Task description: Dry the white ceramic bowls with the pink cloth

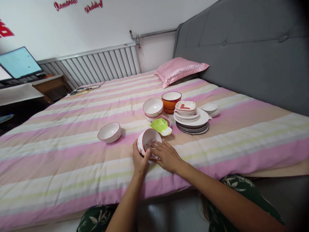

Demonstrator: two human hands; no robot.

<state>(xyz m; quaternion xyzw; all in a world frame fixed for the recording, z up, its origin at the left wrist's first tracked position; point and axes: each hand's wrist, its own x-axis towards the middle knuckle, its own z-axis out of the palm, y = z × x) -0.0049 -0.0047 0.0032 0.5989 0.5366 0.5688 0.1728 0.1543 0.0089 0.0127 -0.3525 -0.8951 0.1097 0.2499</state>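
Red lettering on the wall reads "Wedding" (93, 6); the word (65, 4) to its left begins "Roman", its ending hard to make out. A red sign (6, 29) at the left edge is cut off, and the marks on the screen (21, 62) are too small to read.

The bowl (149, 137), white with a red rim and red floral marks, is near the front edge of the bed (79, 158), tilted with its opening toward the person, between the two hands. The left hand (140, 158) is curled round its left side, thumb at the rim, holding it. The right hand (168, 156) reaches over the right side, fingers extended and touching the bowl; whether it also grips something there, I cannot tell.

Just beyond the bowl lies a green dish (159, 125), with stacked white bowls (153, 108) and orange bowls (169, 105) behind. Stacked plates (201, 119) stand to the right; a lone bowl (109, 132) sits apart to the left.
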